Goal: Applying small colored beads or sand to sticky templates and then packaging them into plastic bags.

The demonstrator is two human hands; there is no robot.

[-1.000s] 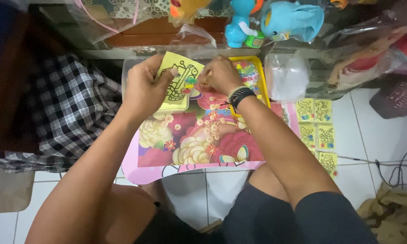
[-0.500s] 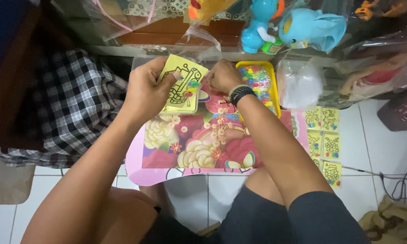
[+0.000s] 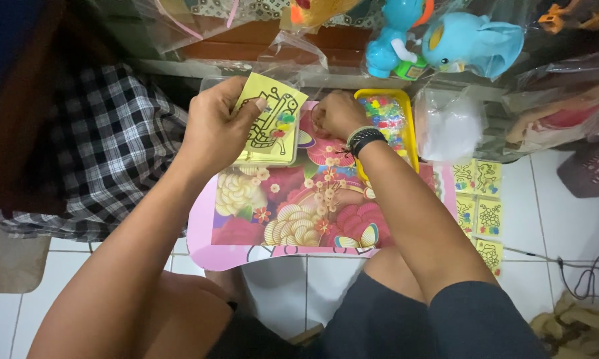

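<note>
My left hand (image 3: pixel 214 129) holds up a yellow card (image 3: pixel 273 113) with a black line drawing, a few spots coloured in. Beneath it a stack of similar yellow cards (image 3: pixel 267 158) lies on a small pink lap table (image 3: pixel 210 249) with a bright floral top. My right hand (image 3: pixel 336 114), a black band on its wrist, is curled with the fingers closed just right of the card and beside a yellow tray (image 3: pixel 411 139) of small coloured pieces. I cannot tell if it pinches anything.
More yellow cards (image 3: pixel 479 199) lie on the white tile floor at right. A clear plastic bag (image 3: pixel 448 123) sits beyond the tray. Blue toys in plastic wrap (image 3: pixel 446 40) hang above. A checked cloth (image 3: pixel 93 146) lies at left. A cable (image 3: pixel 582 279) runs at lower right.
The view has shifted slightly. Both hands stay in about the same place, the left one still holding the card.
</note>
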